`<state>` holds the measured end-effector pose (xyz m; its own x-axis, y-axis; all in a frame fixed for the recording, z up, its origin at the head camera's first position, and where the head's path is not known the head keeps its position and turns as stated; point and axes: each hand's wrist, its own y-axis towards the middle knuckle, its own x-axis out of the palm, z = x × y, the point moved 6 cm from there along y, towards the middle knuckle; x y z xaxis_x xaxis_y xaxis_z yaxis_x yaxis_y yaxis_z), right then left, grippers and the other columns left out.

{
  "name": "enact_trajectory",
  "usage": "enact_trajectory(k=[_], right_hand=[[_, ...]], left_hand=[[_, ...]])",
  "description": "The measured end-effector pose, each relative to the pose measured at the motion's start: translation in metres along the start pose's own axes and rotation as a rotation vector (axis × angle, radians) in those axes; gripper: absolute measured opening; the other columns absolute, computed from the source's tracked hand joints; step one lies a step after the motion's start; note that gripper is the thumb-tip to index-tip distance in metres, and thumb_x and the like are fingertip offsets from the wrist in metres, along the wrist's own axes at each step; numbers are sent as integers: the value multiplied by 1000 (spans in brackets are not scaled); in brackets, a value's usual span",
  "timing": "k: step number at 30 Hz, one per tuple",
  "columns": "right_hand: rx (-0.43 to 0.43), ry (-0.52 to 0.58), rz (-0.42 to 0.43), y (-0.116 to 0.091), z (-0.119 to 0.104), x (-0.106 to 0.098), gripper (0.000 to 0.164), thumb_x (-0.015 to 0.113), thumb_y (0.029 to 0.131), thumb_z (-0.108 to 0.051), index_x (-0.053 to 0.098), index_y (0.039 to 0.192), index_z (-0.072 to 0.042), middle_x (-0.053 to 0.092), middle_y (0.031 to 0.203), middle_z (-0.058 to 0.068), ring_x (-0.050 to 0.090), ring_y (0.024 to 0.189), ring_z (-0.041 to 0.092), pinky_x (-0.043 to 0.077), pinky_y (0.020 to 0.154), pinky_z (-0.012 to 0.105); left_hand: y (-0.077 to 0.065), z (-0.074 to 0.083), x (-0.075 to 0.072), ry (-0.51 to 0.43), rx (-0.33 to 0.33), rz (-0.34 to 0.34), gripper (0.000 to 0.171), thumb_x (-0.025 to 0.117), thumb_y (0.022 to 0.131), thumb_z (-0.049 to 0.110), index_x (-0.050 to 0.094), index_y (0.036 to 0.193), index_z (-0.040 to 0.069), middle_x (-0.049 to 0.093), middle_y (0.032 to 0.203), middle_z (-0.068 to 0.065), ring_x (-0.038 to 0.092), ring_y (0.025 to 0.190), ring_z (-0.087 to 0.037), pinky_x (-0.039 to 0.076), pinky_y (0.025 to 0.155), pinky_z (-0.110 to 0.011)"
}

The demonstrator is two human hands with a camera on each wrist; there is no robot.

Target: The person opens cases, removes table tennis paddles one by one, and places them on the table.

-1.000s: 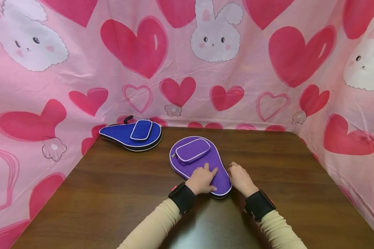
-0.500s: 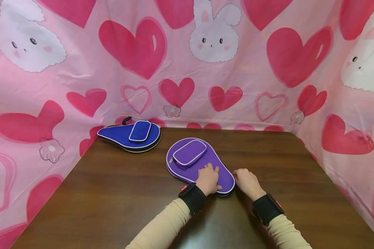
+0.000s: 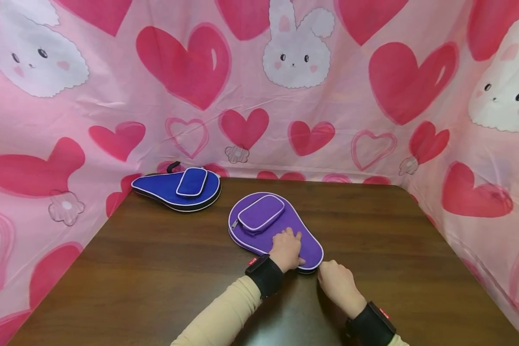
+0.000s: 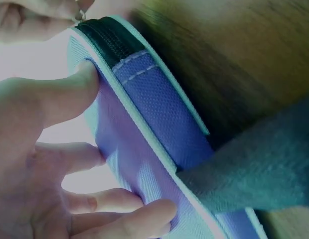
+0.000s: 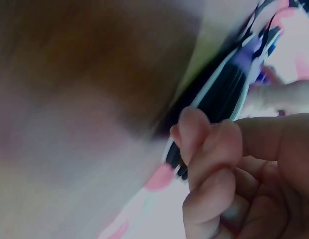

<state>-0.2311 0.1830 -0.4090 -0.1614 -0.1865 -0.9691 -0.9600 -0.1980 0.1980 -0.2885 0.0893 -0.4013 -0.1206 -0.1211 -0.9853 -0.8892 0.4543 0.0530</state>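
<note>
A purple paddle-shaped zip case (image 3: 268, 238) with white piping lies on the table, its narrow end pointing toward the near right. A small pocket (image 3: 261, 213) with its own zipper sits on the wide part. My left hand (image 3: 285, 250) rests on the narrow half, thumb and spread fingers pressing the fabric. At the tip, my right hand (image 3: 339, 286) pinches a small metal zipper pull (image 4: 82, 16) between thumb and curled forefinger. The black zipper (image 4: 109, 37) runs along the case's side and ends at a purple fabric patch. My right fingers mostly hide the pull.
A blue case (image 3: 164, 186) of the same shape, with a black strap (image 3: 173, 166), lies at the back left of the brown wooden table (image 3: 155, 269). A pink curtain (image 3: 346, 96) with hearts and rabbits stands around the back and sides.
My right hand has slid along the purple case's right edge, round to its narrow tip and nearer to me. The case has turned slightly. My left hand stays on it.
</note>
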Motion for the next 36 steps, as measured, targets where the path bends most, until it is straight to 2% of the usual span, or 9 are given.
enact_trajectory(k=[4,7,10,13,16,19,26,30,36], right_hand=[[-6,-6,17,-3,-9,5,29,67,76,4,50,55,-5,52,54,9,55,47,26,46,42,42],[-11,-9,19,-3,-13,8,25,67,76,5,53,57,-2,54,56,11,56,49,28,47,43,43],[-37,-8,9,-2,-17,10,21,66,77,6,56,59,-1,55,58,13,58,50,30,47,44,43],[-51,-1,-4,-1,-19,12,20,65,76,6,57,60,0,55,59,14,57,50,31,47,44,43],[-44,14,-20,1,-18,12,20,65,76,7,56,60,-1,55,59,13,56,50,30,47,45,43],[-39,29,-35,3,-15,11,21,66,77,6,56,60,-1,54,58,11,55,49,27,46,45,41],[-20,69,-18,16,1,6,25,65,77,7,52,58,-3,52,57,9,52,49,22,45,46,40],[25,75,-29,29,15,5,24,61,79,8,52,59,-2,53,59,11,54,51,25,46,47,42],[102,78,-51,57,40,6,19,56,81,8,57,63,3,60,65,18,63,60,35,50,52,47]], left_hand=[[-5,-2,-2,29,21,42,70,74,75,59,62,128,14,61,103,-6,57,93,-18,48,69,-30],[-10,-11,-1,17,52,68,67,73,76,59,63,129,20,59,111,-5,52,105,-22,44,83,-35],[-12,-31,6,-42,87,43,63,71,80,57,59,135,29,52,132,-8,40,127,-32,35,98,-51],[-11,-61,15,-152,68,13,60,71,84,48,55,139,30,37,148,-12,23,138,-46,24,100,-69],[-10,-89,24,-280,3,-23,60,68,89,42,50,143,27,29,154,-16,13,139,-53,17,100,-74],[-10,-105,31,-374,-31,-66,59,63,93,40,44,147,26,30,153,-21,11,137,-58,18,100,-74],[-13,-103,33,-357,-33,-92,60,64,91,42,47,146,24,31,152,-23,17,133,-62,27,94,-75],[-17,-95,31,-263,-55,-63,59,66,88,45,52,142,25,36,149,-24,27,129,-62,37,87,-72],[-21,-72,28,-52,-158,42,60,64,85,58,57,138,29,50,137,-25,48,113,-60,52,66,-61]])
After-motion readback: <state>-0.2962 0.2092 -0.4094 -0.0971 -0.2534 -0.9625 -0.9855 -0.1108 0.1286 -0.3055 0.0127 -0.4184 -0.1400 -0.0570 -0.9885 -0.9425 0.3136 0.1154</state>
